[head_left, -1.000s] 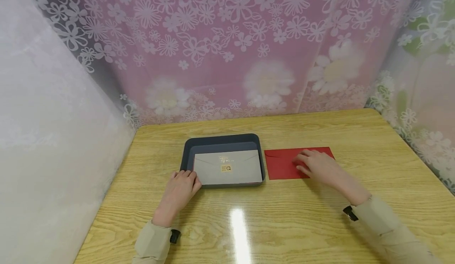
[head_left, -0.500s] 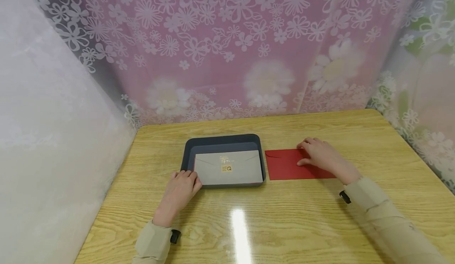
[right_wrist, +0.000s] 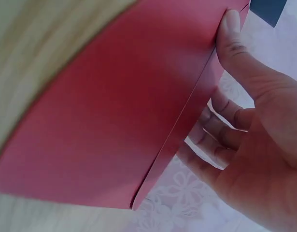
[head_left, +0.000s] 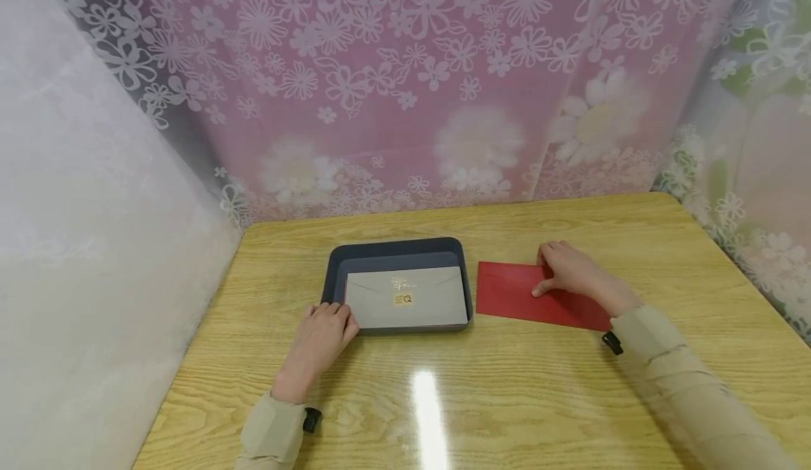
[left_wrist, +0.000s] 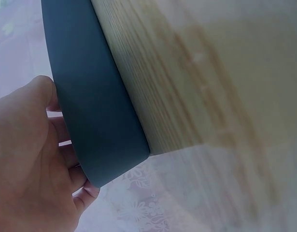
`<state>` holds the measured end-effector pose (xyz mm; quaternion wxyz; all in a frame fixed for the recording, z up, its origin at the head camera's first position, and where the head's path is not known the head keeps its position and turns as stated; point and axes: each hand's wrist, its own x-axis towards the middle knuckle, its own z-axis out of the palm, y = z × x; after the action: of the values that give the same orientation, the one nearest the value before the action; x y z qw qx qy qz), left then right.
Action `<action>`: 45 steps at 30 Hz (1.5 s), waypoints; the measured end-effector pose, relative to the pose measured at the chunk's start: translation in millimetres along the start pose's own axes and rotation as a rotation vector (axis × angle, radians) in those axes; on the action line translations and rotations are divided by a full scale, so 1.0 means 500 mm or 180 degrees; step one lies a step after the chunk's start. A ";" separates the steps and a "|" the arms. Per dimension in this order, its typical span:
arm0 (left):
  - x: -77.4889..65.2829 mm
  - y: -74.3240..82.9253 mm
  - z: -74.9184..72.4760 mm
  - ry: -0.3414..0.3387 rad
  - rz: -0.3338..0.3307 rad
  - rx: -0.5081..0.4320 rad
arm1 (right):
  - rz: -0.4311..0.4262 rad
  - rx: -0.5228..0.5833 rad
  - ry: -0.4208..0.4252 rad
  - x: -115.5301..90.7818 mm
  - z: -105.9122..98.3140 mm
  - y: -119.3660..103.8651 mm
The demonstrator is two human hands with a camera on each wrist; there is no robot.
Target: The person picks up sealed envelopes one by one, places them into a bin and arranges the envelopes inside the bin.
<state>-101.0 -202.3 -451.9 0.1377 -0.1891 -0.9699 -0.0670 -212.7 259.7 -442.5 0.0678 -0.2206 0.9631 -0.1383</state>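
Red envelope (head_left: 516,294): thin matt paper, rectangular, flap seam visible. Compared with half a second earlier it is seen skewed, its far edge lifted off the wooden table (head_left: 570,399) just right of the tray; a pick-up is judged under way. It is pinched by the right hand (head_left: 570,273), thumb on top and fingers curled beneath.

Tray (head_left: 395,248): dark grey, smooth, rounded corners, position unchanged. Its near left corner is gripped by the left hand (head_left: 323,333).

Grey envelope (head_left: 405,297): flat inside the tray, gold seal on its flap.

Backdrop: pink floral lace curtain (head_left: 405,69).
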 end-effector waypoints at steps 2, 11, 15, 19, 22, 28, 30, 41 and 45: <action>0.001 0.000 0.000 -0.0003 -0.0007 0.0000 | 0.0031 0.0066 -0.0010 -0.004 -0.001 0.001; 0.000 0.002 -0.003 0.0009 0.0000 -0.0014 | -0.0256 -0.0046 0.0296 -0.020 0.006 0.011; -0.002 0.002 -0.004 0.0039 0.0023 -0.0010 | -0.0468 -0.0168 0.0639 -0.028 0.007 0.007; -0.004 0.002 -0.006 0.0059 0.0035 -0.0013 | -0.0774 -0.0313 0.1179 -0.031 0.010 -0.004; -0.004 0.002 -0.006 0.0060 0.0042 -0.0005 | -0.0977 -0.0395 0.1537 -0.030 0.011 -0.013; -0.003 0.002 -0.005 0.0059 0.0052 0.0022 | -0.1295 -0.0551 0.2019 -0.024 0.005 -0.025; -0.003 0.001 -0.004 0.0053 0.0049 0.0017 | -0.1414 -0.0685 0.2182 -0.022 0.001 -0.029; -0.002 -0.003 0.001 0.0134 0.0089 0.0039 | -0.1588 -0.1236 0.2748 -0.010 -0.049 -0.068; -0.001 -0.005 0.003 0.0147 0.0111 0.0037 | -0.1562 -0.1312 0.2790 -0.007 -0.069 -0.084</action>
<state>-102.0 -204.3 -453.7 0.1623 -0.2036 -0.9634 -0.0634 -198.9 232.9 -397.0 -0.4191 -0.3693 0.8286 -0.0373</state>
